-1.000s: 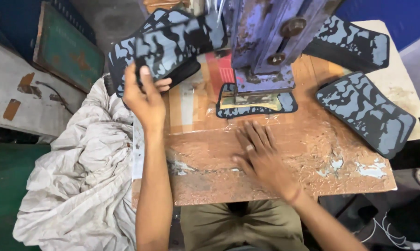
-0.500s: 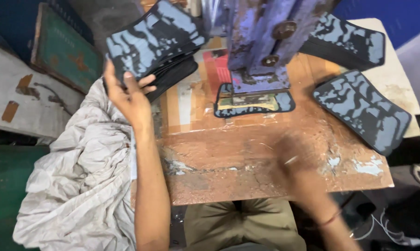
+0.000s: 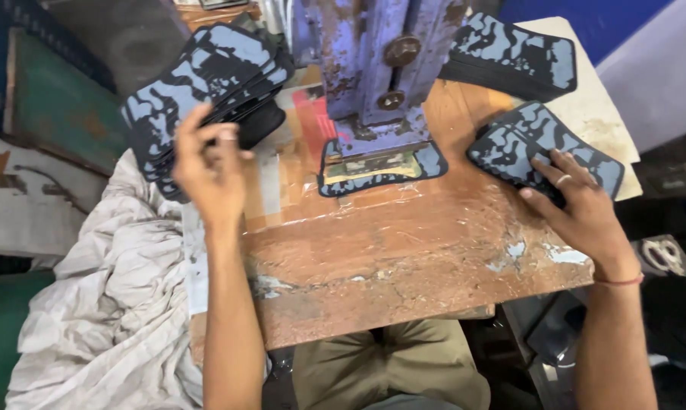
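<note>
My left hand (image 3: 206, 171) is at the table's left corner, its fingers curled against the edge of a tall stack of black-and-blue camouflage-patterned flat pieces (image 3: 206, 83). My right hand (image 3: 582, 209) lies on the near edge of a second, lower stack of the same pieces (image 3: 525, 140) at the table's right side, fingers spread, a ring on one finger. Between the hands, a single camouflage piece (image 3: 381, 163) lies under the foot of a rusty purple press (image 3: 373, 68).
A third stack of camouflage pieces (image 3: 510, 57) lies at the back right. The worn wooden table (image 3: 388, 250) has plastic film over its middle. A crumpled grey-white cloth (image 3: 108, 304) hangs off the left. My knees are under the front edge.
My right hand has left the middle of the table and moved right onto the right-hand stack. My left hand has stayed at the left stack, which now lies lower.
</note>
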